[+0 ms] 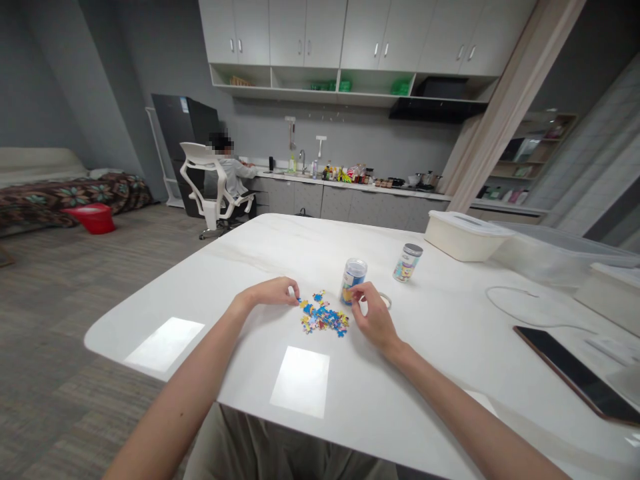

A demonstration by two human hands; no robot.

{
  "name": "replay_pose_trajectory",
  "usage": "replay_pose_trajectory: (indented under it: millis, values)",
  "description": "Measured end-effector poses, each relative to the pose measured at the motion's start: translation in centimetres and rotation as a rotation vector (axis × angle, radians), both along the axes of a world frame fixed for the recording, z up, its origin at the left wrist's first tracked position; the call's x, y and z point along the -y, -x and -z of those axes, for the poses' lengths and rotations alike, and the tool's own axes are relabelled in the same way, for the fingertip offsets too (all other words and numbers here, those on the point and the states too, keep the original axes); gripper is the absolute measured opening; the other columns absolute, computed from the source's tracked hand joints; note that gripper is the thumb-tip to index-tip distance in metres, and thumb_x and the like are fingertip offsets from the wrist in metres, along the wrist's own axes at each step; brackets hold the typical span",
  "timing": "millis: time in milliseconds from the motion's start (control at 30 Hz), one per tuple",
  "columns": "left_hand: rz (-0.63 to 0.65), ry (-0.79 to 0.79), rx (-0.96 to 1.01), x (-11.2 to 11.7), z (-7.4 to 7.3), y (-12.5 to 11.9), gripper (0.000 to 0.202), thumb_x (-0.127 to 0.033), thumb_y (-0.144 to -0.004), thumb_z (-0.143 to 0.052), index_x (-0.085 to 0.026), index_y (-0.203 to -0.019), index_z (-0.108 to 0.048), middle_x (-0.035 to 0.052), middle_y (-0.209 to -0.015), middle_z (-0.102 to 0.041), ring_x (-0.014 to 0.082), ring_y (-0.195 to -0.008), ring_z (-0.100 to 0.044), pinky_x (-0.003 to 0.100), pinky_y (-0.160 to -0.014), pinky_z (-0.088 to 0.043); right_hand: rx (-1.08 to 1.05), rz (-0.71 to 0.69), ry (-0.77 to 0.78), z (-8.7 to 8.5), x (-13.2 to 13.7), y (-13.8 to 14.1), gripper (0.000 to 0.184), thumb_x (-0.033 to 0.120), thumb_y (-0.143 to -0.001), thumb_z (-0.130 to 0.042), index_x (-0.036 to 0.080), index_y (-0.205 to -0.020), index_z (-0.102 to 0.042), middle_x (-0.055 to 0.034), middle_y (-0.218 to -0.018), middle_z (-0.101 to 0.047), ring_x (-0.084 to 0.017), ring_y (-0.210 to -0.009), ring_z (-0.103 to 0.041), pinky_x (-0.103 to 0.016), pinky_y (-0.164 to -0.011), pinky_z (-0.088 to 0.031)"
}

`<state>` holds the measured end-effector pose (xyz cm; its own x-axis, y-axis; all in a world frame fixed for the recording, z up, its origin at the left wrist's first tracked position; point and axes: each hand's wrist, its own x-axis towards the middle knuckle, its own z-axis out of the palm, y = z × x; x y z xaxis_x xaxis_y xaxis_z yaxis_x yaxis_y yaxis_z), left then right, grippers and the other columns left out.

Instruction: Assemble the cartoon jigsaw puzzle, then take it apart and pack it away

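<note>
A loose pile of jigsaw puzzle pieces (324, 317), mostly blue and yellow, lies on the white table (240, 267). At the pile's left edge my left hand (274, 291) is closed, its thumb and fingertips pinching a small blue puzzle piece (299, 300). My right hand (375, 317) is to the right of the pile, in front of a clear-lidded canister (355, 269) with a blue and yellow label. Its thumb and fingers are bent together; what is between the tips, if anything, is too small to make out. The canister stands upright, partly hidden by that hand.
A second canister (408, 263) with a grey lid stands farther right, and a pale ring (386, 301) lies behind my right hand. Lidded bins (463, 237), a cable (500, 313) and a dark tablet (575, 370) are at the right. A person (233, 170) sits beyond the table.
</note>
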<state>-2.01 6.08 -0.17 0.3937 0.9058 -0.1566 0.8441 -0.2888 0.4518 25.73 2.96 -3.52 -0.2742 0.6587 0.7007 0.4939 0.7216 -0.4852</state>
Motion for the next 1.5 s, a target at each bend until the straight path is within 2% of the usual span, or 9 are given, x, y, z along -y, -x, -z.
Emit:
replay_pose_trajectory:
  millis: [300,500,633,767,933,1067,1167,1333,1500]
  values:
    - [0.003,0.015,-0.031,0.0,-0.1,-0.2,0.036,-0.042,-0.075,-0.058,-0.018,-0.102,-0.063,0.0036,-0.083,-0.069,0.0182,-0.073,-0.063,0.025,-0.066,-0.044,-0.261,0.255,0.163,1.4,-1.9,-0.5,0.03,0.025,-0.082,-0.05,0.022,-0.11,-0.04,-0.0024,-0.091,-0.047,-0.017,-0.077,-0.052,-0.033,-0.07,-0.047]
    - [0.027,-0.002,-0.022,-0.1,0.4,-0.5,0.034,-0.044,-0.074,-0.058,-0.018,-0.096,-0.06,0.0027,-0.079,-0.068,0.0171,-0.068,-0.06,0.024,-0.061,-0.041,-0.229,0.294,0.218,2.3,-3.0,-0.3,0.044,0.03,-0.075,-0.06,0.019,-0.113,-0.042,-0.0067,-0.1,-0.052,-0.019,-0.082,-0.055,-0.037,-0.077,-0.05]
    - [0.062,-0.008,-0.044,0.1,0.2,-0.8,0.029,-0.044,-0.077,-0.057,-0.018,-0.09,-0.061,0.0023,-0.075,-0.068,0.0161,-0.065,-0.059,0.024,-0.06,-0.041,-0.196,0.165,0.344,2.8,-3.4,-0.1,0.054,0.032,-0.076,-0.063,0.021,-0.123,-0.04,-0.012,-0.119,-0.057,-0.023,-0.103,-0.059,-0.041,-0.089,-0.048]
    - [0.077,-0.24,-0.121,0.3,0.2,-1.5,0.023,-0.04,-0.083,-0.054,-0.02,-0.091,-0.063,0.0012,-0.068,-0.064,0.0163,-0.064,-0.059,0.024,-0.062,-0.039,-0.145,0.108,0.412,2.5,-3.2,-0.2,0.053,0.029,-0.078,-0.063,0.022,-0.126,-0.04,-0.0117,-0.117,-0.061,-0.022,-0.096,-0.064,-0.041,-0.087,-0.049]
    - [0.085,-0.543,-0.138,0.7,0.4,-3.3,0.025,-0.043,-0.092,-0.05,-0.021,-0.094,-0.062,-0.0034,-0.054,-0.055,0.0145,-0.055,-0.056,0.022,-0.057,-0.036,-0.05,0.132,0.251,1.6,-2.3,-0.5,0.054,0.023,-0.073,-0.068,0.02,-0.121,-0.045,-0.0102,-0.114,-0.061,-0.025,-0.106,-0.058,-0.043,-0.092,-0.047]
    - [0.061,-0.913,0.109,1.7,0.5,-5.3,0.036,-0.049,-0.096,-0.043,-0.02,-0.087,-0.063,-0.0071,-0.045,-0.047,0.0089,-0.04,-0.044,0.02,-0.048,-0.03,0.032,0.096,0.115,1.2,-1.5,-0.5,0.045,0.016,-0.076,-0.061,0.02,-0.119,-0.047,-0.0099,-0.114,-0.059,-0.026,-0.108,-0.057,-0.045,-0.094,-0.046]
    - [0.078,-1.097,0.269,2.6,0.2,-6.4,0.036,-0.047,-0.096,-0.045,-0.019,-0.085,-0.063,-0.0093,-0.041,-0.042,0.0056,-0.036,-0.038,0.018,-0.043,-0.026,0.06,0.071,0.083,0.9,-1.1,-0.3,0.044,0.014,-0.077,-0.057,0.021,-0.119,-0.047,-0.0098,-0.114,-0.059,-0.026,-0.108,-0.056,-0.045,-0.093,-0.046]
    - [0.153,-1.2,0.265,3.1,0.0,-6.9,0.025,-0.034,-0.095,-0.052,-0.019,-0.081,-0.067,-0.0063,-0.047,-0.057,0.0052,-0.039,-0.048,0.017,-0.044,-0.03,0.099,0.036,0.043,0.5,-0.5,0.0,0.046,0.008,-0.075,-0.054,0.02,-0.119,-0.048,-0.01,-0.113,-0.058,-0.026,-0.107,-0.056,-0.045,-0.093,-0.047]
    - [0.195,-1.158,0.213,2.6,0.7,-6.5,0.015,-0.022,-0.092,-0.056,-0.023,-0.088,-0.07,-0.0033,-0.068,-0.073,0.0084,-0.054,-0.064,0.017,-0.051,-0.039,0.139,0.018,0.012,0.2,-0.1,0.3,0.048,0.004,-0.072,-0.051,0.02,-0.117,-0.049,-0.0093,-0.112,-0.059,-0.025,-0.105,-0.055,-0.044,-0.092,-0.047]
